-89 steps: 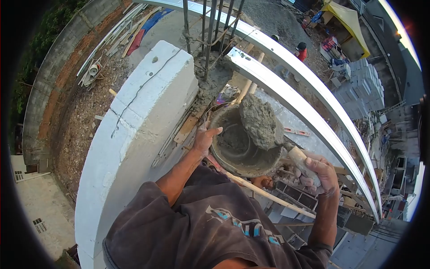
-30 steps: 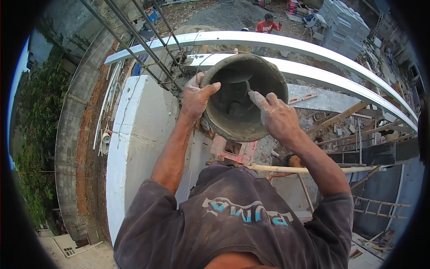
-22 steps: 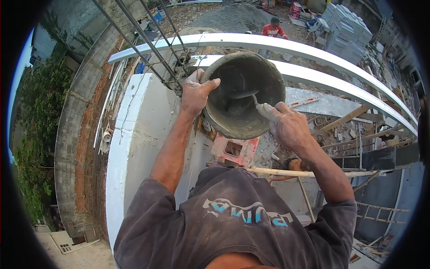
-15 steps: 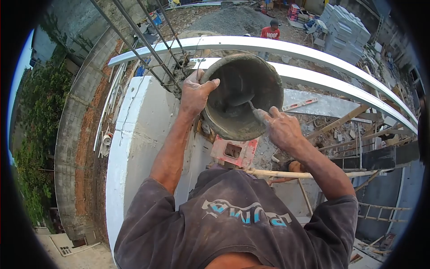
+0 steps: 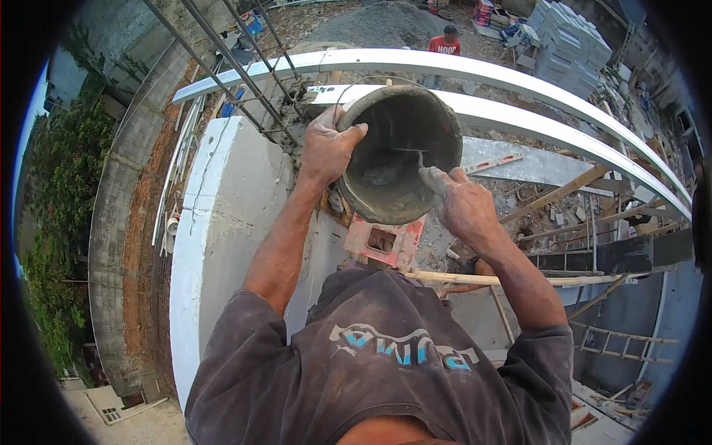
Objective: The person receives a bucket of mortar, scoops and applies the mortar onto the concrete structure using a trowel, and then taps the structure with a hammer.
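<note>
The trowel [image 5: 409,150] has dipped — thin-bladed — into the round, grey-crusted bucket [image 5: 391,210].

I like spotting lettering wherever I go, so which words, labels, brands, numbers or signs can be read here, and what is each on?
"PUMA", upside down, across the front of the wearer's dark shirt.
"HOOD", on the red shirt of a person beyond the beams; small, last letter uncertain.
Too small to read: any marks on the spirit level.
None visible on the bucket.
</note>
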The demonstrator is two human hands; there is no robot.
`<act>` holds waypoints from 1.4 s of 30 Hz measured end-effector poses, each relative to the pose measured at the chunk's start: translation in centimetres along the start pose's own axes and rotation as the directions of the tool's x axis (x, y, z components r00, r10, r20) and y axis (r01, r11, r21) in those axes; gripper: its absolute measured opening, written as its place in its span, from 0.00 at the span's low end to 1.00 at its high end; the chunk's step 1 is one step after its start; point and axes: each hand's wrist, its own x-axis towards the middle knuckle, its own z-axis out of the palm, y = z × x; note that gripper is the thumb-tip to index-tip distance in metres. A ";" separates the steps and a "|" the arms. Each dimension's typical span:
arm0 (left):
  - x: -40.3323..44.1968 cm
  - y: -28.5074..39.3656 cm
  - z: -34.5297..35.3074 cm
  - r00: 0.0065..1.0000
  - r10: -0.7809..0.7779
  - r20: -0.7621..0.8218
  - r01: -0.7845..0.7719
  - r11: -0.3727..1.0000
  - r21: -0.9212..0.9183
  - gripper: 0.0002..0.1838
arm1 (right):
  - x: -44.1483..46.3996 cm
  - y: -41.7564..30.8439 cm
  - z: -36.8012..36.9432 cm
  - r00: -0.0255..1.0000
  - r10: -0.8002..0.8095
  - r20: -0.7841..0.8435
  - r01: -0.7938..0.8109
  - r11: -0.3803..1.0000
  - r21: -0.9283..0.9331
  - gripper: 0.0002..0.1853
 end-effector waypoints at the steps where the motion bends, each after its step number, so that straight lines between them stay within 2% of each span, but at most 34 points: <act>1: -0.4 0.8 0.5 1.000 0.011 -0.002 -0.011 0.999 0.036 0.09 | 0.2 -0.1 -0.2 0.998 0.021 -0.052 -0.019 0.999 0.051 0.24; 2: -0.6 1.2 1.0 1.000 0.025 -0.002 -0.025 0.997 0.073 0.11 | 0.6 -0.1 0.1 0.980 0.106 -0.169 -0.100 0.994 0.049 0.24; 5: -0.5 0.1 2.1 0.972 0.213 0.098 -0.232 0.939 0.254 0.11 | 2.1 0.7 -0.2 0.976 0.219 -0.001 -0.217 0.968 0.123 0.20; 6: -0.8 1.7 2.8 0.964 0.242 0.113 -0.259 0.951 0.170 0.11 | 1.9 1.0 -0.1 0.966 0.255 0.037 -0.258 0.946 0.198 0.20; 8: -0.5 2.9 2.3 0.941 0.211 0.265 -0.276 0.931 0.237 0.13 | 1.6 2.2 -0.2 0.943 0.312 0.118 -0.333 0.884 0.329 0.21; 9: -0.4 3.2 2.1 0.924 0.185 0.334 -0.282 0.920 0.271 0.14 | 1.3 2.3 -0.9 0.907 0.350 0.235 -0.419 0.806 0.418 0.22; 11: -0.2 4.0 1.9 0.903 0.229 0.363 -0.309 0.934 0.181 0.14 | 0.1 2.2 -2.4 0.797 0.366 0.480 -0.597 0.596 0.537 0.23; 12: 0.0 4.1 2.0 0.891 0.255 0.376 -0.326 0.936 0.137 0.14 | -0.9 3.3 -1.3 0.807 0.303 0.508 -0.587 0.516 0.624 0.23; 15: 0.4 3.4 2.3 0.903 0.222 0.368 -0.262 0.963 0.064 0.14 | -2.4 5.9 3.6 0.798 0.154 0.582 -0.597 0.074 0.799 0.25; 16: 0.3 2.9 2.5 0.922 0.182 0.341 -0.206 0.978 0.035 0.13 | -2.5 6.4 5.0 0.775 0.095 0.625 -0.617 -0.098 0.781 0.23; 20: 0.0 2.3 2.5 0.970 0.030 0.240 -0.008 0.996 -0.090 0.10 | -2.6 6.8 7.0 0.767 -0.080 0.637 -0.600 -0.442 0.667 0.24; 23: 0.0 -0.4 1.9 0.988 -0.084 0.129 0.109 0.973 -0.201 0.10 | -1.8 6.5 6.1 0.762 -0.090 0.641 -0.592 -0.497 0.634 0.25; 24: 0.1 -1.9 1.6 0.989 -0.123 0.085 0.140 0.960 -0.244 0.11 | -1.4 6.3 5.3 0.762 -0.074 0.643 -0.600 -0.455 0.658 0.25; 27: -0.3 -4.7 1.2 0.973 -0.227 0.030 0.201 0.783 -0.589 0.14 | -0.8 5.8 2.1 0.757 -0.011 0.653 -0.618 -0.335 0.711 0.26; 28: -0.6 -6.9 0.5 0.963 -0.269 0.027 0.234 0.780 -0.581 0.16 | -0.8 5.7 1.1 0.753 0.012 0.658 -0.624 -0.304 0.720 0.26; 32: -3.0 -19.7 1.1 0.848 -0.458 -0.267 0.263 0.801 -0.537 0.17 | 0.9 4.3 -2.8 0.744 0.079 0.664 -0.638 -0.213 0.740 0.27; 34: -4.4 -20.9 1.1 0.798 -0.547 -0.253 0.314 0.736 -0.600 0.18 | 3.1 2.3 -6.0 0.748 0.100 0.656 -0.641 -0.148 0.753 0.26; 35: -5.4 -20.7 1.1 0.791 -0.580 -0.191 0.327 0.667 -0.670 0.18 | 4.1 1.6 -6.9 0.751 0.120 0.650 -0.639 -0.120 0.760 0.26; 36: -6.1 -19.6 1.1 0.784 -0.608 -0.123 0.343 0.589 -0.731 0.18 | 5.5 1.6 -7.3 0.753 0.097 0.651 -0.636 -0.148 0.757 0.25; 39: -7.6 -19.1 1.1 0.747 -0.641 -0.174 0.365 0.615 -0.699 0.16 | 12.1 -1.5 -8.9 0.766 0.059 0.640 -0.637 -0.069 0.768 0.24; 40: -8.0 -18.4 0.7 0.730 -0.657 -0.188 0.393 0.628 -0.671 0.13 | 14.9 -2.9 -9.0 0.757 -0.001 0.653 -0.651 -0.079 0.755 0.22; 41: -8.7 -19.6 0.8 0.720 -0.672 -0.173 0.417 0.618 -0.667 0.13 | 17.8 -4.4 -8.9 0.745 -0.062 0.664 -0.666 -0.090 0.740 0.21; 42: -9.5 -21.5 1.1 0.710 -0.687 -0.158 0.441 0.608 -0.660 0.13 | 20.8 -5.8 -8.2 0.749 -0.076 0.659 -0.662 -0.041 0.748 0.20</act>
